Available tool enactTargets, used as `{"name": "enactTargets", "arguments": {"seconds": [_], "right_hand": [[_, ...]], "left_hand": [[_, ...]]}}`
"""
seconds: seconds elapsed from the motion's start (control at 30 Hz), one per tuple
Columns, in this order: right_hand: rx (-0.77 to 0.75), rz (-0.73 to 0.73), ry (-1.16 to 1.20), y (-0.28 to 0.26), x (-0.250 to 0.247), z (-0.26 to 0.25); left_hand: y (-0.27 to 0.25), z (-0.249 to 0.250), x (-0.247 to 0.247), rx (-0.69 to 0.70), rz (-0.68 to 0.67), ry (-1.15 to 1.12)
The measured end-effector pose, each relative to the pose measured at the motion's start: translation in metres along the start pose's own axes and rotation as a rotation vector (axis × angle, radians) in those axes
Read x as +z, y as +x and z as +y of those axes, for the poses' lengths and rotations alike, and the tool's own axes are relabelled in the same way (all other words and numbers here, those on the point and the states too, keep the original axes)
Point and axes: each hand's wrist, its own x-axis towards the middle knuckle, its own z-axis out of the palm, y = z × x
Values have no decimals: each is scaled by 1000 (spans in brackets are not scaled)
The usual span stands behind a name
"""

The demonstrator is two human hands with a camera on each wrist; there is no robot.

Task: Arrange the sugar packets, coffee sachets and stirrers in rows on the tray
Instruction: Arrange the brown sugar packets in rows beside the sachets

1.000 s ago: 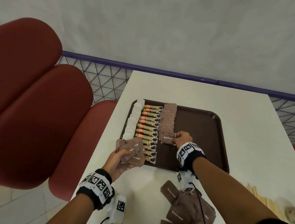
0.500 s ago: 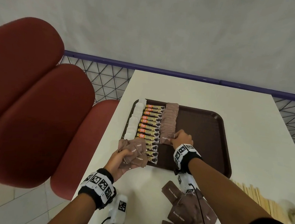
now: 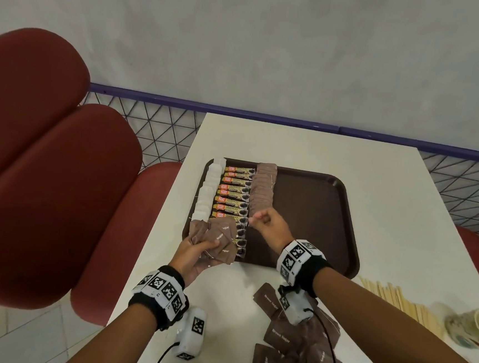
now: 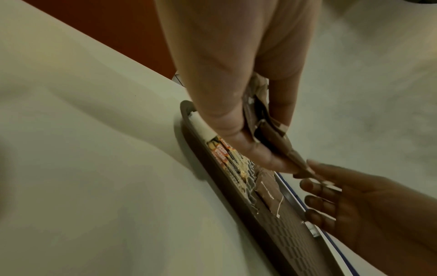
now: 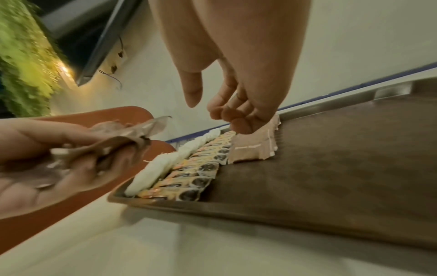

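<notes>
Head cam first: my left hand (image 3: 194, 252) is wrapped around a crumpled bunch of brown paper sugar packets (image 3: 216, 238), held over the near-left corner of the dark brown plastic tray (image 3: 310, 216). On the tray there's a row of white sugar packets (image 3: 208, 191) along the left edge, a row of yellow-and-black coffee sachets (image 3: 233, 201) beside it, then a half-built row of brown packets (image 3: 263, 189) that stops around the middle. My right hand (image 3: 269, 224) sits at the near end of that row, fingers loosely curled with nothing in them as far as I can tell. More loose brown sugar packets (image 3: 296, 342) lie on the white table (image 3: 376, 193) near me, and the pale wooden stirrers (image 3: 396, 299) are off to the right, not on the tray yet.

Left wrist cam: thumb and fingers clamp the bunch, right fingertips (image 4: 309, 186) just beside its edge.

Right wrist cam: right hand empty, thumb out, knuckles over the last brown packet laid.

So I reckon I'm mid brown-sugar row. Next up is pinching one packet off the bunch and laying it overlapping the last one, kept straight.
</notes>
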Motion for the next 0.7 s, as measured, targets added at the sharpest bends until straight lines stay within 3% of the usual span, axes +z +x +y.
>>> {"name": "enactTargets", "arguments": {"seconds": [0.23,0.47,0.57,0.7], "right_hand": [[8,-256,118,-20,20,-8],[-31,-261,85,-19,11,-12],[-24,-162,106,-16,0,-11],[29,100,89,-6,-19,-1]], "left_hand": [[-10,-4,6,1,-41,30],[-15,-2,8,17,-77,36],[-13,-2,6,16,-74,51],[-8,-3,1,17,-7,19]]}}
